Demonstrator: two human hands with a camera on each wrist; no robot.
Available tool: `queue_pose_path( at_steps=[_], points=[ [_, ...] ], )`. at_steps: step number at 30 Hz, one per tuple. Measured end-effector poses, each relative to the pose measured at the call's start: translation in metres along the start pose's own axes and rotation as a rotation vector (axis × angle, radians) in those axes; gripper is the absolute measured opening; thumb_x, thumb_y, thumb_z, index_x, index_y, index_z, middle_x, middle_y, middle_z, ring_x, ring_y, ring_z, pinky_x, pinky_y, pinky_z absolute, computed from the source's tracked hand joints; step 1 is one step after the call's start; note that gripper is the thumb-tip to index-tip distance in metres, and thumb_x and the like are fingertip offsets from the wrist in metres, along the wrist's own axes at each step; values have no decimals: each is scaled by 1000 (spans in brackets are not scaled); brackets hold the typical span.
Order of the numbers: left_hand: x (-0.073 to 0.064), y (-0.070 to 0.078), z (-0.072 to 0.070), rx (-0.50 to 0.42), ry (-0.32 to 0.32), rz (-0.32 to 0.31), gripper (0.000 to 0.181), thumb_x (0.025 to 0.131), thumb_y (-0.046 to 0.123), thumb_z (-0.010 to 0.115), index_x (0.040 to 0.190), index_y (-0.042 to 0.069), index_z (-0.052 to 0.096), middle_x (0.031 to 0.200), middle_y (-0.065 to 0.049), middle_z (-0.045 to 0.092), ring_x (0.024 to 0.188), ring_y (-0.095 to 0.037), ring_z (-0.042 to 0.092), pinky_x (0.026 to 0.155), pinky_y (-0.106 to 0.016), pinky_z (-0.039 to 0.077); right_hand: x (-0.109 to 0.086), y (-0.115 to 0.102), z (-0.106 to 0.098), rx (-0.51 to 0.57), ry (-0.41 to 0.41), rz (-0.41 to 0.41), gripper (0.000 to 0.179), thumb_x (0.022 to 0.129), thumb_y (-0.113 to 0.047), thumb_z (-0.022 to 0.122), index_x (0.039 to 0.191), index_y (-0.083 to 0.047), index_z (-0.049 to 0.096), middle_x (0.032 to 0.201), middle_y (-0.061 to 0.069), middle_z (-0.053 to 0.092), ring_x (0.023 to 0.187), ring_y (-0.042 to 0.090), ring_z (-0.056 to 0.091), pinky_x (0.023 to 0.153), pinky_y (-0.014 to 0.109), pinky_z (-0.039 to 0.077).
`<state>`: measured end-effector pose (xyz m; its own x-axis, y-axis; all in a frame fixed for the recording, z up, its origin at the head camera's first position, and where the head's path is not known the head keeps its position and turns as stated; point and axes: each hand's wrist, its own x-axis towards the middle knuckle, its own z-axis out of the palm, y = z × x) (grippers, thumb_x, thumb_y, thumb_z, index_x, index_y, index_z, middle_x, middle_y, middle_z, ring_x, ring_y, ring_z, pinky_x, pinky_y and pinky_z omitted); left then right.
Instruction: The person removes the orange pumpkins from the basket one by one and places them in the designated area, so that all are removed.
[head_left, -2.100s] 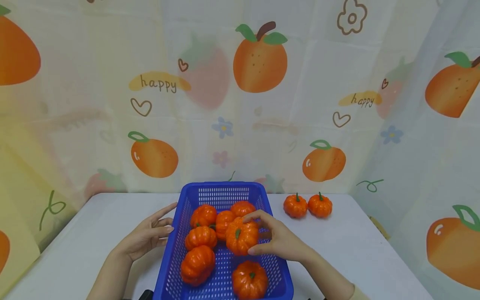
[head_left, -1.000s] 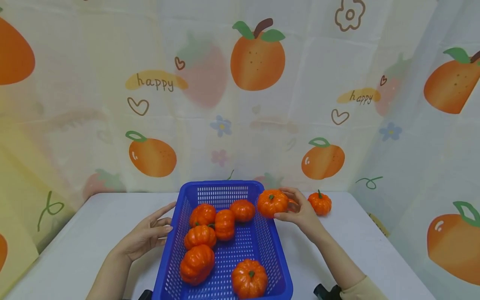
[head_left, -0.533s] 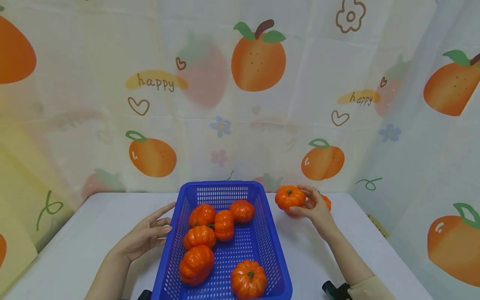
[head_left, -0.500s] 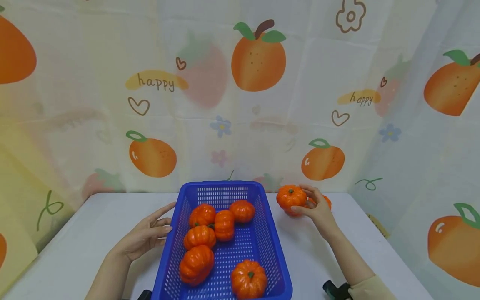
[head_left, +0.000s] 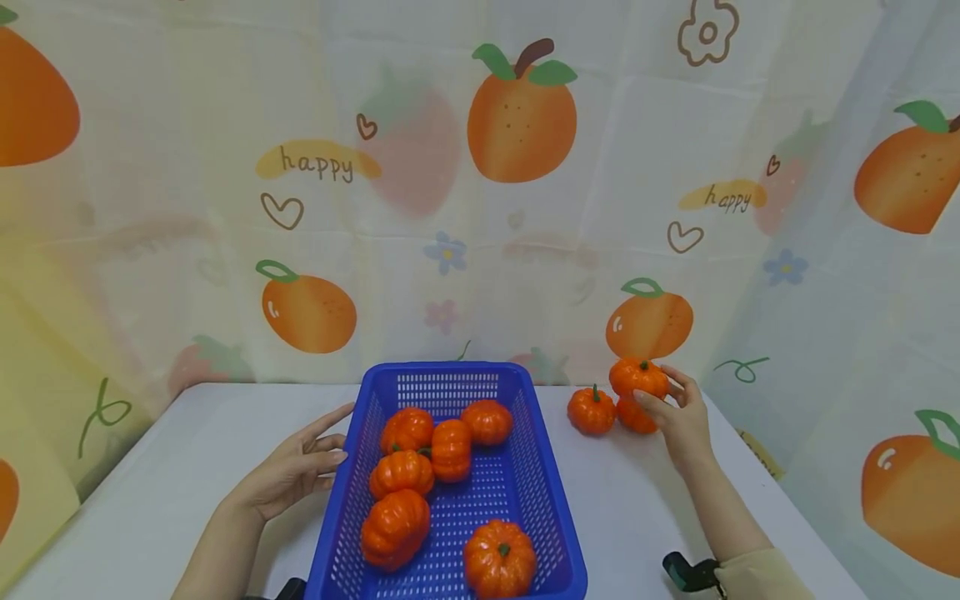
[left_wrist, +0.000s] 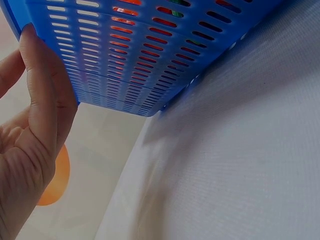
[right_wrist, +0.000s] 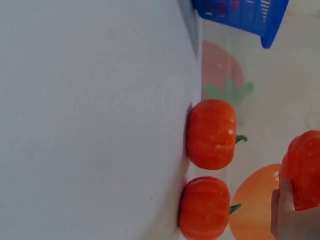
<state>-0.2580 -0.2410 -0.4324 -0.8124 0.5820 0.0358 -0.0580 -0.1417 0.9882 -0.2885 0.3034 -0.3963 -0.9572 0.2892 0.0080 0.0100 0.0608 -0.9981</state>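
Fruit-printed cloth (head_left: 405, 275) hangs behind a white table (head_left: 622, 517), where two hands work well apart.
On the left, the left hand (head_left: 296, 471) rests loose fingers against the side of a blue basket (head_left: 446, 367) with six orange pumpkins (head_left: 395, 530) inside; beyond it, two table pumpkins (head_left: 591, 412) sit side by side, and near them a raised pumpkin (head_left: 634, 377) is pinched between thumb and fingers of the right hand (head_left: 684, 417).

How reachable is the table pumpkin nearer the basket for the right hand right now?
Probably not graspable as things stand: the right hand holds another pumpkin, so its fingers are taken. Otherwise the way to the pumpkin nearer the basket looks free, with nothing visible on top of it.
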Motion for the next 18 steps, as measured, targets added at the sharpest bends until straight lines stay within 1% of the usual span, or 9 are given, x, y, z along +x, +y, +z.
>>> queue_pose_path(
  at_steps=[1, 4, 7, 8, 9, 11, 16, 17, 18],
  points=[
    [0, 0, 0, 1, -3, 3, 69, 101, 4, 44, 159, 23, 12, 111, 8, 63, 98, -7, 69, 86, -27, 60, 1, 1, -1, 0, 19, 1, 80, 89, -25, 73, 154, -23, 26, 147, 1, 31, 131, 18, 37, 84, 6, 52],
    [0, 0, 0, -3, -2, 6, 69, 101, 4, 44, 159, 23, 12, 110, 8, 63, 97, -7, 69, 86, -27, 60, 3, 5, -6, -74, 62, -24, 81, 89, -29, 73, 154, -21, 26, 151, 4, 33, 137, 21, 34, 103, 21, 50],
    [0, -1, 1, -6, 4, 2, 69, 101, 4, 45, 159, 23, 13, 110, 8, 63, 97, -7, 69, 85, -26, 60, 4, 8, -9, -140, 95, -50, 81, 90, -29, 72, 155, -19, 25, 158, 9, 29, 143, 27, 30, 119, 41, 38],
    [0, -1, 1, -6, 5, 0, 69, 101, 4, 45, 159, 23, 13, 110, 8, 63, 97, -7, 69, 85, -26, 60, 5, 10, -11, -153, 106, -57, 81, 89, -28, 72, 155, -19, 25, 160, 11, 28, 145, 29, 29, 121, 47, 34],
    [0, -1, 1, -6, 7, -1, 69, 101, 5, 45, 159, 23, 14, 110, 8, 63, 97, -7, 69, 85, -26, 60, 5, 11, -12, -153, 117, -61, 81, 90, -27, 72, 155, -19, 25, 161, 11, 27, 145, 29, 28, 121, 49, 32],
    [0, -1, 0, -3, 10, -5, 69, 101, 5, 45, 159, 24, 14, 110, 8, 63, 97, -7, 69, 85, -26, 60, 6, 13, -15, -146, 140, -68, 80, 90, -25, 71, 155, -19, 24, 162, 12, 25, 146, 31, 27, 121, 52, 31],
    [1, -2, -1, 5, 21, -10, 69, 101, 6, 46, 159, 24, 15, 111, 7, 63, 98, -8, 69, 86, -27, 60, 10, 19, -24, -144, 204, -75, 81, 92, -24, 69, 156, -22, 20, 165, 10, 21, 148, 31, 26, 120, 52, 33],
    [1, -2, -1, 5, 21, -8, 69, 101, 6, 46, 159, 24, 15, 111, 7, 63, 98, -7, 69, 86, -27, 60, 11, 20, -26, -145, 218, -75, 81, 92, -23, 69, 156, -22, 20, 165, 10, 21, 147, 32, 27, 118, 43, 40],
    [1, -2, -1, 6, 22, -9, 69, 101, 6, 46, 159, 25, 15, 111, 8, 63, 98, -7, 69, 86, -27, 60, 11, 22, -27, -154, 233, -68, 81, 92, -24, 68, 157, -22, 19, 165, 10, 20, 147, 32, 27, 117, 43, 40]
  ],
)
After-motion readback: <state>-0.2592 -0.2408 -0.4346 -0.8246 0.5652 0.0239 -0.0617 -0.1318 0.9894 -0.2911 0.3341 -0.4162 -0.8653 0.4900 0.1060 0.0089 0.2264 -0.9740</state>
